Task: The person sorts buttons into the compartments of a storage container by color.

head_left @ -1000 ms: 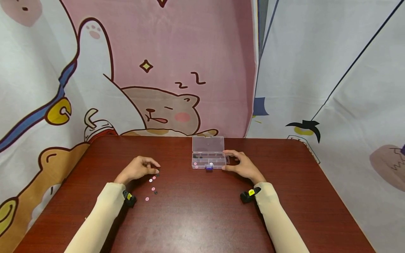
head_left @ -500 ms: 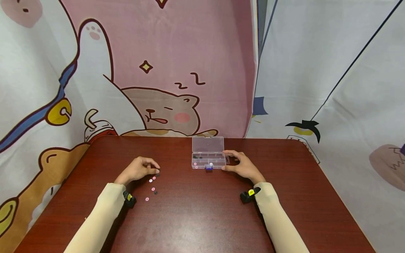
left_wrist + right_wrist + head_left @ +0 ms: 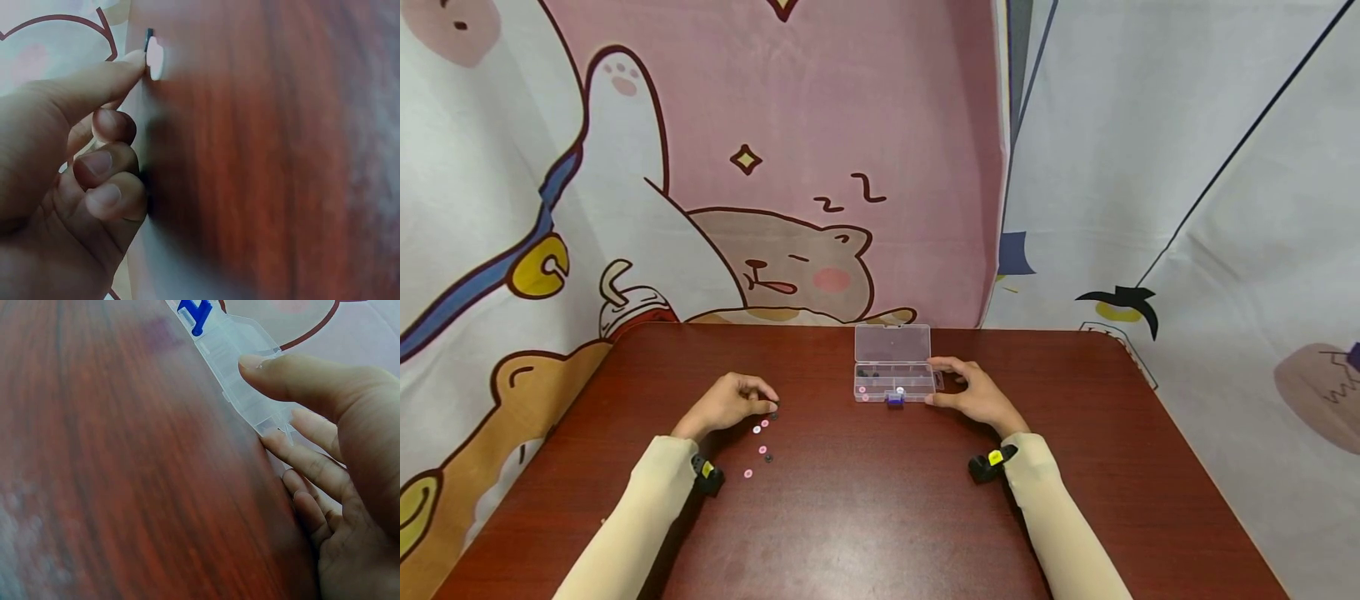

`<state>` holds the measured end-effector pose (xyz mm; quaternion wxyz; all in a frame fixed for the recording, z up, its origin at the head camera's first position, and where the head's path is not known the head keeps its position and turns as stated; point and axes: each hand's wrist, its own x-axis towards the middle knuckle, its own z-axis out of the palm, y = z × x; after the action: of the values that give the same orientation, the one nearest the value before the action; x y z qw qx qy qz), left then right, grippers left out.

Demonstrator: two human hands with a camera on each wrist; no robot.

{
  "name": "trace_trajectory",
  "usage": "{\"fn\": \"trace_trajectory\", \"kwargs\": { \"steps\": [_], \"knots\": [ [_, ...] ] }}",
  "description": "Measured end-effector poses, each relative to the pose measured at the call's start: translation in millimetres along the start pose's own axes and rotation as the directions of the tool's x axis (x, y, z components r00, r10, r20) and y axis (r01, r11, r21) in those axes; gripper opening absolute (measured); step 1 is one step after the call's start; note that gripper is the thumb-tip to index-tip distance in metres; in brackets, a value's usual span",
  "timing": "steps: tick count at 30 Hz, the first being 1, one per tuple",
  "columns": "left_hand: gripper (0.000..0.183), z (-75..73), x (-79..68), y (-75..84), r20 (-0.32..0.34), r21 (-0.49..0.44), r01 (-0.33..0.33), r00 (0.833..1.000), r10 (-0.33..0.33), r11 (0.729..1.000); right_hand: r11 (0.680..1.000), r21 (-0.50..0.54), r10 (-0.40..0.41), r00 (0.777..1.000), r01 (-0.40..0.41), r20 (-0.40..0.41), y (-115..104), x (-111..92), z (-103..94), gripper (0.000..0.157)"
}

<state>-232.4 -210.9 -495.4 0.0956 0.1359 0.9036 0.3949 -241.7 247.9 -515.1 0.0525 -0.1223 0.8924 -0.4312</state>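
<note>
My left hand [image 3: 728, 402] is low over the left side of the table, thumb and index finger pinching a small black disc [image 3: 149, 40] at their tips. Right by it, pink-and-white discs [image 3: 155, 59] overlap in the left wrist view. Its other fingers are curled. My right hand [image 3: 979, 398] holds the right end of a clear plastic compartment box [image 3: 880, 382], thumb at the front and fingers behind. The box's lid [image 3: 892, 343] is raised at the back, and a blue piece [image 3: 895, 402] sits on the front edge. Several dark and pink discs lie inside.
Below my left hand, several loose discs are scattered on the brown table [image 3: 865, 500], among them a white one [image 3: 757, 430], a pink one [image 3: 748, 473] and a dark one [image 3: 768, 458]. A printed cloth [image 3: 850, 125] hangs behind the table's far edge.
</note>
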Motion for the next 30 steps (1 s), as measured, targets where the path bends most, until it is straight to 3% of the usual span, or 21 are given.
{"fn": "trace_trajectory", "kwargs": {
  "steps": [12, 22, 30],
  "knots": [
    [0.004, 1.0, -0.7, 5.5, -0.005, -0.012, -0.016, 1.0, 0.016, 1.0, 1.0, 0.003, -0.008, 1.0, 0.008, -0.005, -1.3, -0.3, 0.5, 0.068],
    [0.013, 1.4, 0.7, 5.7, -0.014, 0.011, -0.04, 0.999, 0.04, 0.999, 1.0, -0.003, -0.006, 1.0, 0.006, -0.005, -1.6, -0.6, 0.3, 0.068],
    [0.008, 1.5, 0.7, 4.7, -0.007, 0.003, -0.003, 1.0, 0.004, 1.0, 1.0, 0.001, -0.006, 1.0, 0.006, -0.004, -1.4, -1.0, 0.5, 0.068]
  ]
}}
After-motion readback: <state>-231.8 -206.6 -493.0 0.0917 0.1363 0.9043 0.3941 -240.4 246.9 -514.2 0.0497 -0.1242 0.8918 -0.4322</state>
